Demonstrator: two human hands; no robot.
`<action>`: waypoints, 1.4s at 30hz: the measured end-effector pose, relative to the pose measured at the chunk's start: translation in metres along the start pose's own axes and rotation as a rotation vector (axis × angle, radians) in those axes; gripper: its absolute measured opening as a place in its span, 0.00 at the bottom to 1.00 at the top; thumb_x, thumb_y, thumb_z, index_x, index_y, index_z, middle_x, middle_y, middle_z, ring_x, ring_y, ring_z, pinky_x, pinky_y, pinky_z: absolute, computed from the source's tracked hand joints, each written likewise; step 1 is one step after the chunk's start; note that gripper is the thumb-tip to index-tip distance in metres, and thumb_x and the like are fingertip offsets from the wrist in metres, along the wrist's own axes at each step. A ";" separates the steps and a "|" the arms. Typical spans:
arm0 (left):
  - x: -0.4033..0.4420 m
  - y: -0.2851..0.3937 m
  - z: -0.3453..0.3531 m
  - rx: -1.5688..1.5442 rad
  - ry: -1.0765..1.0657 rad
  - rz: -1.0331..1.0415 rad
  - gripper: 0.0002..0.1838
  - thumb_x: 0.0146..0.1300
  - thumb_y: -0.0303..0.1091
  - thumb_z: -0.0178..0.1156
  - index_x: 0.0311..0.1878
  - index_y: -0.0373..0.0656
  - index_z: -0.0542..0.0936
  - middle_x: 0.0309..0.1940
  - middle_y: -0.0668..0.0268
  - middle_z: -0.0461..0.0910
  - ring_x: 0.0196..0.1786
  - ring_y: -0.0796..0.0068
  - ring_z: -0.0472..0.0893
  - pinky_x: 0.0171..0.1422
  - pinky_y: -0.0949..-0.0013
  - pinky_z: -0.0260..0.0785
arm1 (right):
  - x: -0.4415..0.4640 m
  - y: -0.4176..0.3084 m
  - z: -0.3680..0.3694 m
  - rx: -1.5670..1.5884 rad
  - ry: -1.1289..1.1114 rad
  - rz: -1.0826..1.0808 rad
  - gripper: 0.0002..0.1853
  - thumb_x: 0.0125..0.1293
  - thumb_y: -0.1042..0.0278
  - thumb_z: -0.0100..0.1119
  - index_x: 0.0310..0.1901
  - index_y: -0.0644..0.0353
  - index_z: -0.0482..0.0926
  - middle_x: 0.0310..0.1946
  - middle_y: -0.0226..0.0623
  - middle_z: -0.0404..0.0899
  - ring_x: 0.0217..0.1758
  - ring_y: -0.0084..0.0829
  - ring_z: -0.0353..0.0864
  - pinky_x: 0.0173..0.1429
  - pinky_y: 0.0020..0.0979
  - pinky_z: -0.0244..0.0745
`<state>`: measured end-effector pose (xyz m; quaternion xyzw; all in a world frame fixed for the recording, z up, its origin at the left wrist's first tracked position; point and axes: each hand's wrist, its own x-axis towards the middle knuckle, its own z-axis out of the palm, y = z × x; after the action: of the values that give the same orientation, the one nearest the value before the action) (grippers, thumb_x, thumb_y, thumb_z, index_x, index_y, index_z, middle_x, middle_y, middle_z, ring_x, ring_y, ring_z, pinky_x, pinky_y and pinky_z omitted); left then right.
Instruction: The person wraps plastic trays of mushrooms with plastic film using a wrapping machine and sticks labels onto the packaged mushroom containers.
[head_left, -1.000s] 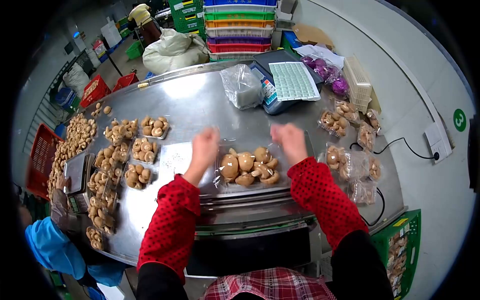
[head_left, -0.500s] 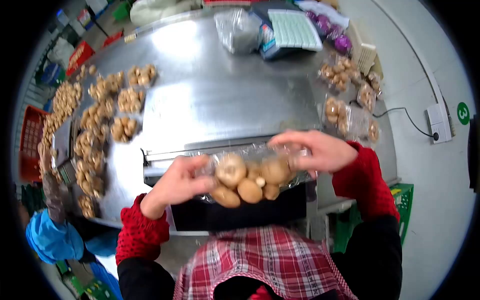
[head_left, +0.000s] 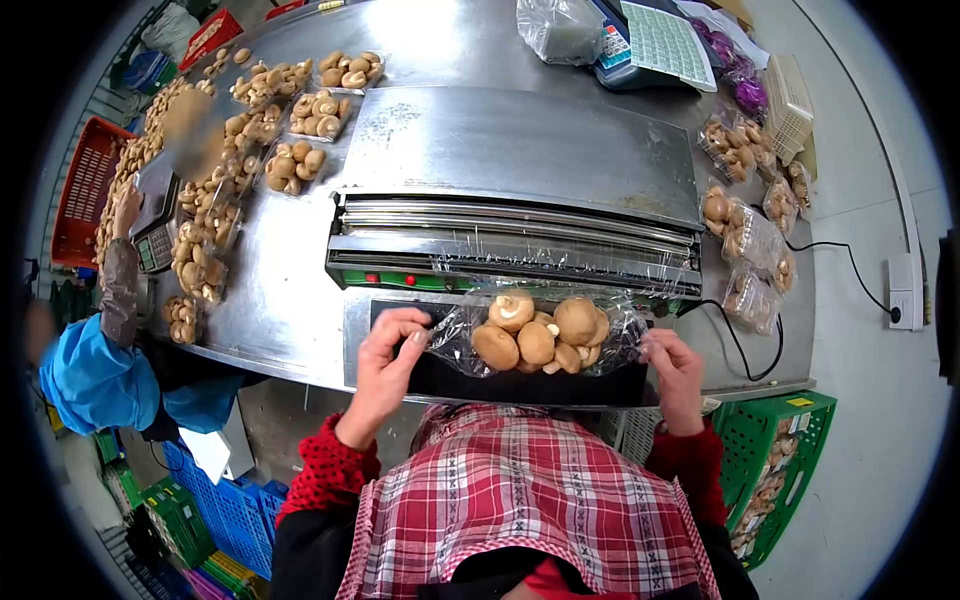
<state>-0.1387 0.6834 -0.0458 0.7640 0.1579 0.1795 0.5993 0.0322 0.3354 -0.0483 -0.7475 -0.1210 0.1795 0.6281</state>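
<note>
A pack of brown mushrooms in clear film lies over the black plate at the front edge of the steel wrapping machine. At the pack's left end, my left hand pinches the film between thumb and fingers. My right hand grips the film at the right end. Between the hands the film is stretched, and its far edge lies near the machine's rollers.
Packed mushrooms and a loose heap lie at left, near a co-worker's blue sleeve and a scale. More packs and a black cable are at right. A green crate stands below.
The pack has moved off the machine's top toward my body, and its mushrooms now show through stretched film. My hands have moved down to its two ends. The view has shifted.
</note>
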 end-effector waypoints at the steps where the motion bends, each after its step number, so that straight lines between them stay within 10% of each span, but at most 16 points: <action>1: -0.003 0.003 0.008 -0.100 0.086 -0.051 0.07 0.68 0.29 0.54 0.35 0.36 0.75 0.33 0.68 0.76 0.35 0.80 0.74 0.43 0.77 0.68 | -0.002 -0.001 0.009 -0.022 0.102 -0.100 0.07 0.71 0.74 0.47 0.36 0.63 0.76 0.28 0.30 0.74 0.30 0.20 0.71 0.37 0.24 0.70; 8: -0.008 0.057 0.003 -0.523 0.447 -0.471 0.16 0.73 0.36 0.48 0.26 0.45 0.65 0.16 0.75 0.60 0.16 0.86 0.59 0.19 0.78 0.53 | 0.006 -0.017 0.028 0.211 0.199 0.111 0.10 0.71 0.73 0.45 0.29 0.57 0.68 0.18 0.21 0.63 0.17 0.11 0.59 0.18 0.17 0.50; 12: -0.104 -0.016 -0.054 0.291 0.011 -0.592 0.09 0.63 0.30 0.56 0.31 0.33 0.78 0.20 0.60 0.78 0.23 0.74 0.74 0.31 0.66 0.69 | -0.090 0.001 -0.007 -0.212 -0.026 0.488 0.10 0.65 0.68 0.52 0.25 0.58 0.73 0.15 0.26 0.70 0.17 0.19 0.67 0.20 0.24 0.60; 14: -0.102 -0.038 -0.023 0.403 -0.644 -0.767 0.16 0.56 0.39 0.60 0.44 0.40 0.82 0.36 0.56 0.83 0.34 0.59 0.83 0.40 0.62 0.74 | -0.098 0.035 0.020 -0.119 -0.148 0.876 0.08 0.65 0.67 0.55 0.29 0.60 0.75 0.21 0.27 0.73 0.23 0.22 0.74 0.26 0.28 0.70; 16: -0.108 -0.082 0.034 0.484 -0.681 -0.221 0.23 0.58 0.48 0.61 0.51 0.43 0.79 0.41 0.54 0.82 0.41 0.63 0.83 0.43 0.63 0.74 | -0.095 0.054 0.050 0.001 -0.208 0.876 0.07 0.65 0.68 0.55 0.30 0.60 0.76 0.22 0.27 0.73 0.24 0.23 0.74 0.27 0.28 0.70; 19: -0.094 -0.048 0.081 -0.196 -0.435 -0.370 0.32 0.54 0.58 0.65 0.46 0.35 0.77 0.42 0.57 0.80 0.41 0.65 0.79 0.46 0.60 0.70 | -0.089 0.053 0.068 0.109 -0.186 0.755 0.06 0.64 0.68 0.55 0.32 0.60 0.76 0.24 0.28 0.73 0.25 0.23 0.75 0.28 0.28 0.71; 24: -0.027 0.063 0.071 -0.097 -0.315 0.517 0.15 0.62 0.39 0.61 0.48 0.41 0.75 0.53 0.55 0.75 0.54 0.60 0.75 0.55 0.63 0.67 | -0.085 0.024 0.067 0.210 -0.163 0.582 0.04 0.64 0.69 0.54 0.35 0.60 0.76 0.27 0.29 0.74 0.27 0.24 0.75 0.30 0.28 0.72; 26: -0.016 0.048 0.068 -0.361 -0.696 0.655 0.19 0.64 0.40 0.59 0.53 0.39 0.74 0.56 0.54 0.74 0.55 0.59 0.75 0.55 0.64 0.67 | -0.083 0.017 0.068 0.234 -0.180 0.529 0.04 0.64 0.70 0.54 0.36 0.60 0.76 0.29 0.29 0.74 0.28 0.24 0.75 0.31 0.28 0.72; 29: -0.044 0.033 0.056 -0.730 -0.841 -0.123 0.24 0.73 0.44 0.44 0.61 0.35 0.71 0.52 0.52 0.77 0.56 0.56 0.76 0.63 0.65 0.65 | -0.079 0.010 0.069 0.278 -0.203 0.447 0.04 0.64 0.70 0.54 0.37 0.60 0.76 0.31 0.30 0.74 0.30 0.25 0.75 0.33 0.27 0.73; 32: -0.047 0.032 0.059 -0.802 -0.863 -0.409 0.27 0.75 0.47 0.37 0.60 0.32 0.70 0.52 0.53 0.77 0.53 0.59 0.77 0.60 0.65 0.67 | -0.074 0.003 0.070 0.319 -0.219 0.402 0.05 0.64 0.71 0.54 0.39 0.60 0.76 0.32 0.31 0.75 0.31 0.25 0.75 0.34 0.27 0.73; 34: -0.031 0.044 0.059 -0.254 -0.677 0.373 0.28 0.77 0.45 0.32 0.53 0.31 0.76 0.54 0.54 0.76 0.54 0.60 0.73 0.65 0.63 0.59 | -0.069 -0.002 0.075 0.331 -0.234 0.376 0.05 0.64 0.71 0.54 0.40 0.60 0.76 0.34 0.31 0.75 0.32 0.26 0.75 0.35 0.27 0.74; 36: -0.021 0.060 0.047 -0.412 -0.697 0.399 0.27 0.76 0.42 0.35 0.42 0.30 0.80 0.43 0.54 0.80 0.47 0.60 0.74 0.60 0.64 0.62 | -0.065 -0.005 0.082 0.355 -0.249 0.357 0.06 0.64 0.71 0.54 0.41 0.60 0.76 0.35 0.31 0.75 0.32 0.26 0.76 0.36 0.27 0.74; 39: -0.031 0.057 0.031 -0.555 -0.480 -0.330 0.29 0.76 0.47 0.38 0.33 0.30 0.80 0.28 0.62 0.80 0.33 0.75 0.75 0.43 0.70 0.68 | -0.059 -0.011 0.086 0.428 -0.240 0.304 0.07 0.64 0.72 0.53 0.43 0.60 0.76 0.37 0.32 0.75 0.34 0.26 0.76 0.37 0.27 0.75; 42: -0.027 0.049 0.028 -0.817 -0.406 -0.611 0.32 0.74 0.53 0.41 0.30 0.33 0.80 0.25 0.73 0.78 0.30 0.84 0.70 0.38 0.74 0.68 | -0.054 -0.018 0.078 0.503 -0.235 0.251 0.09 0.63 0.73 0.53 0.45 0.60 0.76 0.39 0.33 0.76 0.35 0.27 0.76 0.38 0.27 0.75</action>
<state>-0.1480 0.6354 -0.0061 0.4078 0.1713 -0.1069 0.8904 -0.0484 0.3865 -0.0353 -0.5518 -0.0513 0.3651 0.7481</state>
